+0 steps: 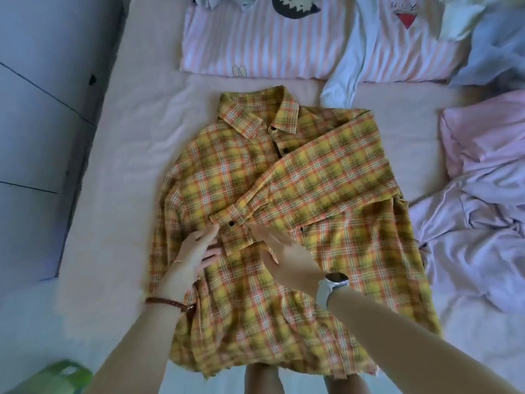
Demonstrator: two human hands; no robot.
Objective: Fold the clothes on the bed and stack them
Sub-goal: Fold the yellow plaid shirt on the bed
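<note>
The left hand (196,248) lies flat on the plaid shirt (284,223), fingers straight and slightly spread, pressing the cloth just beside the sleeve cuff (235,231); it grips nothing. A braided brown bracelet (167,304) sits on that wrist. The right hand (281,248) rests close to the left one, on the other side of the cuff, its fingers also extended and laid on the fabric, holding nothing. A pale wristwatch (331,288) is strapped on that arm.

The shirt spreads out under and around both hands on the bed (119,194). It is yellow with orange, green and white checks, has dark buttons and a pointed collar (258,115) at its far end, and a frayed hem nearest the person. One sleeve is folded across the chest from the right-hand side, its cuff ending between the two hands.

Beyond the hands, past the collar, lies a pink-and-white striped garment (255,44) with a dark cartoon print. Overlapping it to the right is a white top (369,38) bearing a red triangle logo; the script above it is too blurred to read. Right of the right hand are crumpled pink and lilac clothes (477,194).
</note>
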